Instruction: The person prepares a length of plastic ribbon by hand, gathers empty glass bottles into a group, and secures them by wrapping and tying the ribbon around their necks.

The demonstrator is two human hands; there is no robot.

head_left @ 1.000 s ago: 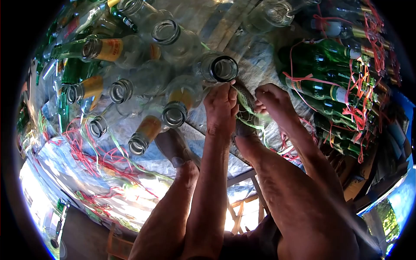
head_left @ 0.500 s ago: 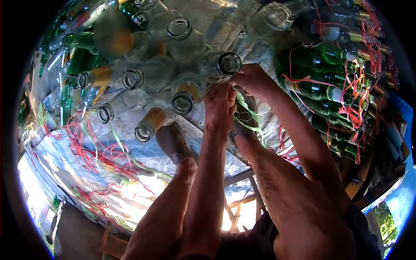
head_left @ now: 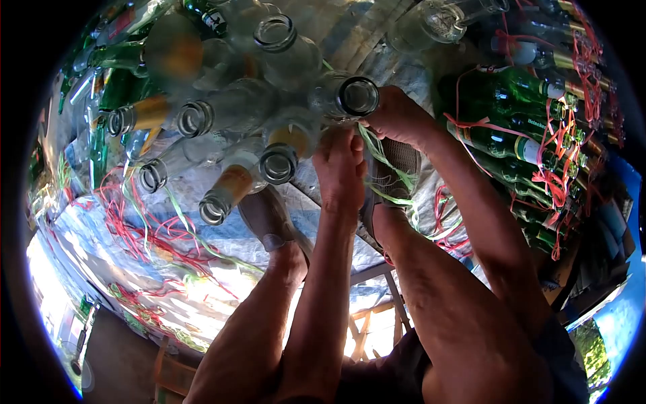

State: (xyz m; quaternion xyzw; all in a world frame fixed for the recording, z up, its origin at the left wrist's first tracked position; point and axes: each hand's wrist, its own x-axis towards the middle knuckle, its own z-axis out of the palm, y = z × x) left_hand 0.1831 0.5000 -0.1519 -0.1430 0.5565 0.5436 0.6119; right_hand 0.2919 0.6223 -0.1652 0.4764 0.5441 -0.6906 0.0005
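Several clear glass bottles [head_left: 289, 64] stand close together in front of me, their open mouths facing up. My left hand [head_left: 340, 161] is closed low beside the nearest bottles, and what its fingers grip is hidden. My right hand [head_left: 398, 116] is closed at the side of the rightmost clear bottle [head_left: 330, 94], its fingertips partly hidden behind the glass. Green plastic string [head_left: 387, 165] hangs down between the two hands, over my right shoe [head_left: 398, 176].
Green bottles bound with red string [head_left: 501, 138] lie stacked at the right. Loose green bottles [head_left: 121, 60] lie at the far left. Tangled red string [head_left: 134, 229] is spread on the sheet at the left. A clear bottle [head_left: 431, 27] lies at the top.
My right hand has shifted slightly right and its fingers are more hidden behind the bottle. The clear bottles at the left appear a little further left in the view.
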